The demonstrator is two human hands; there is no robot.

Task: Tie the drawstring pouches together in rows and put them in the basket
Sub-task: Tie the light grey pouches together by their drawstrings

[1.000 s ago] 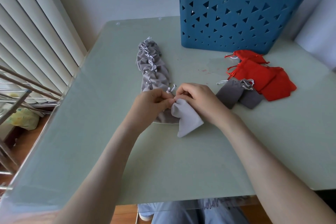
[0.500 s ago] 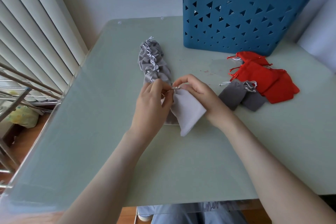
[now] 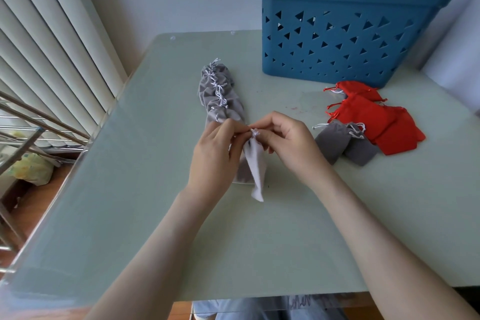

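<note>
Knotting the pale pouch point(image 3: 255, 163) at table centre, I pinch its cord point(image 3: 254, 132) in my left hand point(image 3: 215, 153) and right hand point(image 3: 291, 143); I'd pull evenly, snug against the grey row point(image 3: 220, 96) toward 11 o'clock; basket point(image 3: 337, 41) at 1 o'clock.

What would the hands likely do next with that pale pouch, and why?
Probably pull the drawstring ends apart to tighten a knot: the left hand and right hand both pinch it atop the pale pouch, beside the near end of the tied grey row.
</note>
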